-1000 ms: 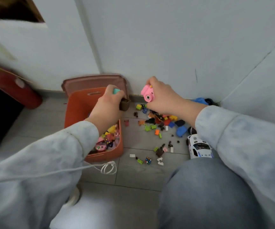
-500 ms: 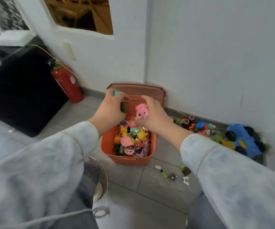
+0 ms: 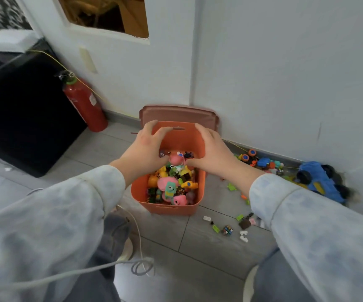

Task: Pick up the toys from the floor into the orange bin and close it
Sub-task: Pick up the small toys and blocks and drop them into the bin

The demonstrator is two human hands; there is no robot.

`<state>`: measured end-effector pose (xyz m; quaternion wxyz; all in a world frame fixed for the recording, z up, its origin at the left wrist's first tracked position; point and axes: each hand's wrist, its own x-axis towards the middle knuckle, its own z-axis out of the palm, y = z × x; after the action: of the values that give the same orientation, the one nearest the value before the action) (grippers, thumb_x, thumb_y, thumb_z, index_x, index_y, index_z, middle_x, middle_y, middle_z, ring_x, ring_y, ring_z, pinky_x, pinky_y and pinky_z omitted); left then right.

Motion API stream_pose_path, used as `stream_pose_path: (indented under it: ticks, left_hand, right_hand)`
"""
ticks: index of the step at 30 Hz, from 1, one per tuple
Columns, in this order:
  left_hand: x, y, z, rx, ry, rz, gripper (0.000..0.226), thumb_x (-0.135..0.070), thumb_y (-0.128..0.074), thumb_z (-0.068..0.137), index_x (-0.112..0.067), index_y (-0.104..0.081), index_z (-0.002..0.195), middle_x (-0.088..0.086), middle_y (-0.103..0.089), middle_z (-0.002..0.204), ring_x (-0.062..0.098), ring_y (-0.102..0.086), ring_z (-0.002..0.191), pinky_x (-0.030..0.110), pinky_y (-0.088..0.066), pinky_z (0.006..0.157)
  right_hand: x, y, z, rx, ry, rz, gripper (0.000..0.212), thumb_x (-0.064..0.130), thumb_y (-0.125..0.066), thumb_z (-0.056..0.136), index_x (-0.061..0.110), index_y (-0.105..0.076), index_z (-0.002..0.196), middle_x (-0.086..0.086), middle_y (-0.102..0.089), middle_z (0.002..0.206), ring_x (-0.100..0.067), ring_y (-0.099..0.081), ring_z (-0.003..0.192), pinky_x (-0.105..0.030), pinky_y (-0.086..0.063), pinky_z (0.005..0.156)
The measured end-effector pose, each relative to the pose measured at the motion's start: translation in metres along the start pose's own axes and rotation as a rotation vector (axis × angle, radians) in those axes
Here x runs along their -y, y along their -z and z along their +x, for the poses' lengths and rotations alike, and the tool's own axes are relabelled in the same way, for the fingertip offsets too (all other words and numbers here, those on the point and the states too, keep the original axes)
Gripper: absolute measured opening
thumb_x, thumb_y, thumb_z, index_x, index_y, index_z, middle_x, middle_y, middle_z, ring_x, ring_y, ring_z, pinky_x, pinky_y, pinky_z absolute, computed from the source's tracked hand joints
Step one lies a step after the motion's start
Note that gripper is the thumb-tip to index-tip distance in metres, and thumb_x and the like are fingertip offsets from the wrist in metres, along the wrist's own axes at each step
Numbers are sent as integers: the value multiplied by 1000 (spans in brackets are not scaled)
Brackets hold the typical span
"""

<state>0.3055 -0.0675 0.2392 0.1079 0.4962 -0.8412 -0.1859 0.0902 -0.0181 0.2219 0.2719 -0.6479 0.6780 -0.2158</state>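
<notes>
The orange bin (image 3: 169,209) stands on the grey tiled floor, filled with several small coloured toys. Its brownish lid (image 3: 176,112) leans on the wall behind it. My left hand (image 3: 144,149) and my right hand (image 3: 212,152) hover over the back half of the bin, fingers spread and holding nothing. A pink toy (image 3: 176,159) sits blurred between them, just above the pile. More toys lie on the floor to the right: a blue truck (image 3: 320,182), a small car with orange and blue wheels (image 3: 248,158), a little puzzle cube (image 3: 227,230) and scattered bricks (image 3: 231,187).
A red fire extinguisher (image 3: 84,105) stands by the wall at the left, beside a black cabinet (image 3: 23,118). A white cord (image 3: 141,264) loops on the floor near my knees. The wall corner closes in behind the blue truck.
Both hands moved over the bin and opened. The pink camera toy left my right hand and the brown piece left my left hand. The view swung up and left.
</notes>
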Motion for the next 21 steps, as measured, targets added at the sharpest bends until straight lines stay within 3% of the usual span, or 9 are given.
stream_pose_path:
  ticks: [4, 11, 17, 21]
  left_hand:
    - [-19, -8, -2, 11, -47, 10, 77, -35, -73, 79, -30, -36, 147, 15, -23, 156, 40, -31, 141, 52, -38, 111]
    - [-70, -33, 9, 44, -129, 24, 71, -37, -68, 85, -35, -31, 146, 5, -19, 158, 33, -28, 143, 49, -39, 111]
    - [-123, -80, 42, 113, -163, -4, 74, -37, -68, 85, -32, -32, 149, 9, -20, 157, 33, -26, 144, 42, -30, 115]
    - [-149, -130, 65, 213, -190, -22, 75, -37, -68, 84, -28, -33, 150, 12, -21, 156, 35, -25, 144, 44, -29, 117]
  right_hand:
    - [-22, 18, -12, 14, -59, -96, 118, 52, -83, 68, 32, -9, 158, -18, -19, 160, -35, -19, 149, -47, -24, 120]
    - [-70, 67, -24, -13, -132, -239, 111, 55, -78, 76, 30, -7, 158, -21, -10, 162, -39, -13, 150, -47, -21, 120]
    - [-134, 91, -26, -77, -210, -309, 106, 56, -76, 77, 31, -11, 156, -19, -12, 162, -40, -15, 148, -49, -26, 117]
    - [-179, 83, -29, -46, -250, -385, 102, 57, -74, 76, 34, -12, 154, -14, -14, 160, -38, -17, 146, -58, -40, 107]
